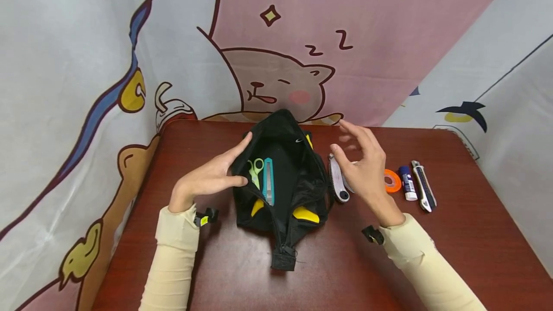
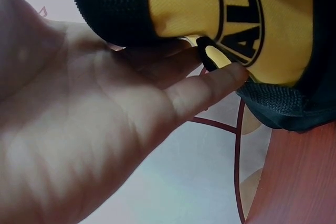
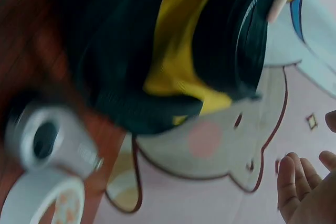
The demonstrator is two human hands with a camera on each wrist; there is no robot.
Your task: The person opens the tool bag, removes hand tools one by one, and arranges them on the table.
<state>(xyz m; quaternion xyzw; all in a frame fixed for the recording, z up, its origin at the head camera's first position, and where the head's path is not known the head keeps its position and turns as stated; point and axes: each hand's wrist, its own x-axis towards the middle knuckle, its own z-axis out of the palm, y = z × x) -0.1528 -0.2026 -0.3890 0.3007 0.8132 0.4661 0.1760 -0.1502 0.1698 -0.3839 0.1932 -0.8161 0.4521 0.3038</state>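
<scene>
Both left hand (image 1: 209, 175) and right hand (image 1: 365, 169) have fingers (image 2: 205, 90) apart, the left's touching a slack, zippered black fabric bag (image 1: 313, 176).

The left side is filled by the left hand (image 2: 89, 114), its palm turned to the camera and its fingers extended toward a black-and-yellow zippered bag (image 2: 184, 6). The yellow panel is touched by the nearest fingertip (image 2: 237, 72), just beside black lettering (image 2: 244, 14) in which "ALT" can be read; the other fingers are partly hidden. Zipper teeth (image 2: 76, 9) are seen along the upper-left black edge. Behind, a pale cloth (image 2: 178, 166) is marked with dark red lines, and a reddish-brown tabletop (image 2: 304, 177) is shown at lower right.
</scene>
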